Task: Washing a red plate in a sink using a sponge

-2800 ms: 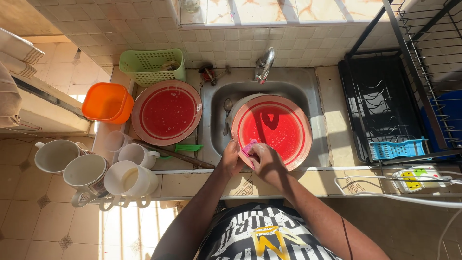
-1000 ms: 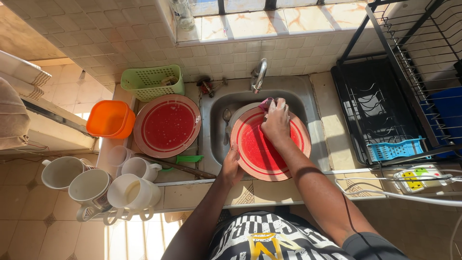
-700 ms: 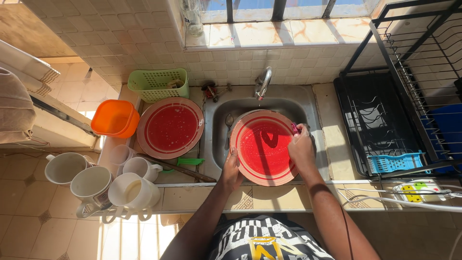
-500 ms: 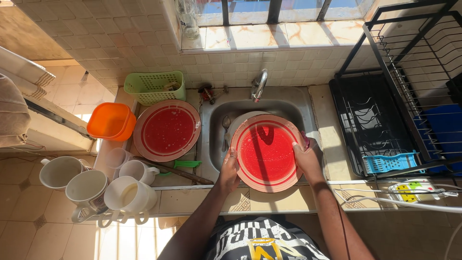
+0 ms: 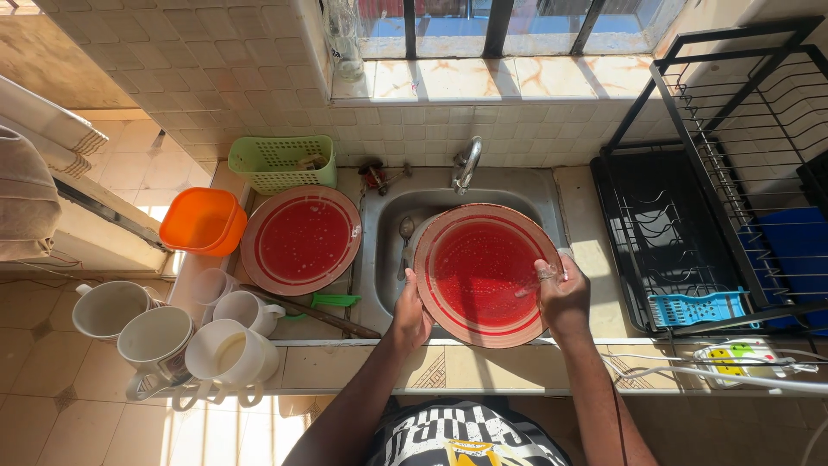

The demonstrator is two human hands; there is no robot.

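Red plate, soapy, is held tilted over the steel sink, between both hands, its rim gripped on two sides. Then L to R. Far out beyond the left hand: folded towels on a ledge, sunlit tiled floor below. Closer in, white mugs stand clustered at the counter edge w/ an orange bowl above them, a green basket against the tiled wall. Just outside the left hand a second red plate lies flat on the counter, a dark stick-like utensil and a green-handled tool below it. Left hand is clasped on the held plate's lower-left rim, thumb on the face. Above it, in the basin, a spoon; tap at the back, window sill w/ a clear bottle higher up. Right hand is closed on the plate's right rim w/ sthg small under the fingers; can't tell what. Beyond the right hand: a black dish rack, small blue basket in it, blue tray further out, white power strip near the counter's front edge. Tiles beige throughout, strong sun.
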